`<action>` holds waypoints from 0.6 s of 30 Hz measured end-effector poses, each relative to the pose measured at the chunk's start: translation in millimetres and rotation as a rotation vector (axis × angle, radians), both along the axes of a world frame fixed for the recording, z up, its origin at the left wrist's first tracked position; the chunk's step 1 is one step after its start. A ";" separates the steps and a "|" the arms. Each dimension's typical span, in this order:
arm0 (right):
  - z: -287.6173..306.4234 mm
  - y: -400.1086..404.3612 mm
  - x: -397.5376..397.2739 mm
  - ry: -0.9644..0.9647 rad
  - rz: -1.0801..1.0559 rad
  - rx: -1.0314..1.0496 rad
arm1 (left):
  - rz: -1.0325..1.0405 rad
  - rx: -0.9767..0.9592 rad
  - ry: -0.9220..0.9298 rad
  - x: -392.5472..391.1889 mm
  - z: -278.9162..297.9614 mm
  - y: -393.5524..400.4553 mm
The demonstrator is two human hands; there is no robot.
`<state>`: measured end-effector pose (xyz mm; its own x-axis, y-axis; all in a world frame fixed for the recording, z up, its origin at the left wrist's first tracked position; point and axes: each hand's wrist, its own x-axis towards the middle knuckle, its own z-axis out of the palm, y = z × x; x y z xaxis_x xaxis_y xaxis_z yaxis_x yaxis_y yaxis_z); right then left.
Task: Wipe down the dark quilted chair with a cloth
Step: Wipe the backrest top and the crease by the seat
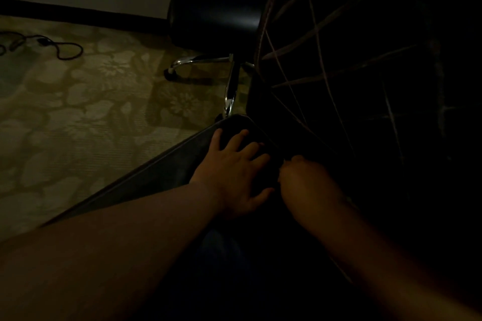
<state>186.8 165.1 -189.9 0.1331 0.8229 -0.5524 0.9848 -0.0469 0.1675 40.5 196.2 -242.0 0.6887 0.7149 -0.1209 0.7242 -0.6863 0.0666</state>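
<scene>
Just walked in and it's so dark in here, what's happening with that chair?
A person is bent over the dark quilted chair. Their left hand lies flat with spread fingers on the dark cushion edge, and their right hand is curled beside it, near the seam. Whether it holds a cloth is too dark to tell. A black swivel chair stands behind on the patterned carpet.

Operator's body, head view: two bare forearms and hands in dim light.

The left hand (234, 172) and right hand (307, 185) carry no gloves, and no rings, watch or bands can be made out. Both forearms are uncovered as far as the lower frame edge; no sleeve or cuff shows. A dim blue patch between the arms may be clothing; the darkness prevents confirmation. Fine detail such as fingernails is not legible.
</scene>
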 end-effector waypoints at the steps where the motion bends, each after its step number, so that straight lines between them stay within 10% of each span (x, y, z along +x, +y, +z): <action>1: -0.6 2.3 -1.9 -0.023 -0.010 -0.023 | 0.003 0.005 -0.001 0.5 -0.1 0.0; 18: -10.4 15.8 -10.6 -0.046 0.027 0.229 | 0.012 0.029 -0.061 0.1 -4.3 0.2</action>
<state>176.1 180.9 -200.3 0.1301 0.9297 -0.3446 0.9777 -0.0626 0.2003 40.6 196.3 -246.3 0.6852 0.7261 -0.0581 0.7279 -0.6796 0.0908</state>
